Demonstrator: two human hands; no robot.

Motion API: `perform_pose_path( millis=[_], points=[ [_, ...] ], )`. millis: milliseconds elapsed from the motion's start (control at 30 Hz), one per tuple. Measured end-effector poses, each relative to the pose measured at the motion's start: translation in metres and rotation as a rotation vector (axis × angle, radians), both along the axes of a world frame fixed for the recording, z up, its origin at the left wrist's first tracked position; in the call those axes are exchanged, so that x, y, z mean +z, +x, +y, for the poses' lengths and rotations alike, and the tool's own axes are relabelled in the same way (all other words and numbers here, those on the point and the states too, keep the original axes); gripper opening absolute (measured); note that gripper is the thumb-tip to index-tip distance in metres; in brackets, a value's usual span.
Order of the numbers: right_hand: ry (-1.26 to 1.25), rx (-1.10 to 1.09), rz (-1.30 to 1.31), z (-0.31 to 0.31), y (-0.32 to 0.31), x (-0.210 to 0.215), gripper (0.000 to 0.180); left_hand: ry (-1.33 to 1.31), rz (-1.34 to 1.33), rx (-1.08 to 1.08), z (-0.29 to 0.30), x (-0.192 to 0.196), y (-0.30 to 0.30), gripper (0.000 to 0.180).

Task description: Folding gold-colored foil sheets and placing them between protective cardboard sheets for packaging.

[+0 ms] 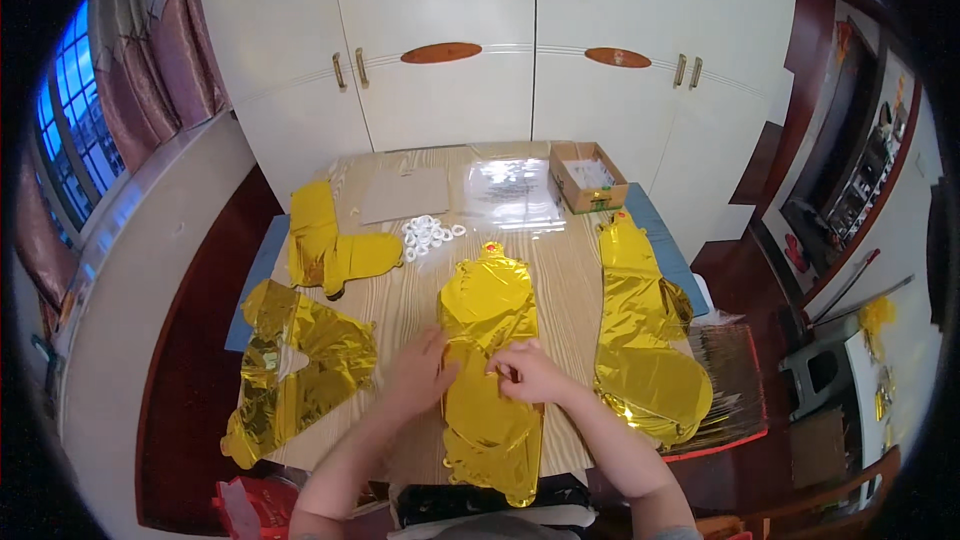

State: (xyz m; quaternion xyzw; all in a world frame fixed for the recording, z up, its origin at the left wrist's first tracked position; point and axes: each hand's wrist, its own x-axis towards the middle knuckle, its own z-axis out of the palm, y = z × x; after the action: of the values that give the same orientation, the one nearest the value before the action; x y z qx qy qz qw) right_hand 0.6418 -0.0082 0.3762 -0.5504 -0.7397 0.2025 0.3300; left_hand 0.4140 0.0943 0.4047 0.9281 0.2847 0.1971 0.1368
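Note:
A flat gold foil balloon [490, 420] lies lengthwise on the table in front of me, a small red-marked tab at its far end. My left hand [418, 378] rests along its left edge, fingers stretched out and partly over the foil. Over the right side of the balloon, my right hand [532, 372] is closed, thumb and fingers pinching at the foil near its middle. Its fingertips are small in view. Other flat gold foil balloons lie around: an angular one [300, 370] at left, an L-shaped one [340, 245] at far left, and a long one [640, 340] at right.
White rings [428, 234] are piled behind the middle balloon. Farther back are a grey-beige sheet [405, 195], a clear plastic sleeve [510, 190] and an open cardboard box [590, 180]. A stack of thin sheets [735, 380] stands off the right edge; a red bag [255, 505] sits below left.

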Motion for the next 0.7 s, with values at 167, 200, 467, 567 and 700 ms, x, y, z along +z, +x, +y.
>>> perform_pose_path(
  millis=[167, 200, 467, 567, 700],
  points=[
    [0.017, 0.018, -0.077, 0.001, 0.0, 0.0, 0.015, -0.094, 0.357, -0.017, 0.038, -0.019, 0.006, 0.079],
    [0.015, 0.022, -0.086, 0.0, -0.001, 0.0, 0.012, -0.111, 0.381, -0.038, 0.039, -0.019, 0.007, 0.081],
    [0.026, 0.05, -0.133, -0.002, -0.001, 0.006, 0.004, -0.094, 0.36, -0.146, 0.048, -0.014, 0.022, 0.078],
    [0.033, 0.06, -0.144, -0.002, -0.001, 0.005, 0.003, -0.08, 0.369, -0.185, 0.055, -0.018, 0.025, 0.075],
    [0.04, 0.068, -0.151, -0.002, 0.0, 0.004, 0.002, -0.043, 0.383, -0.224, 0.065, -0.021, 0.03, 0.069]
  ],
)
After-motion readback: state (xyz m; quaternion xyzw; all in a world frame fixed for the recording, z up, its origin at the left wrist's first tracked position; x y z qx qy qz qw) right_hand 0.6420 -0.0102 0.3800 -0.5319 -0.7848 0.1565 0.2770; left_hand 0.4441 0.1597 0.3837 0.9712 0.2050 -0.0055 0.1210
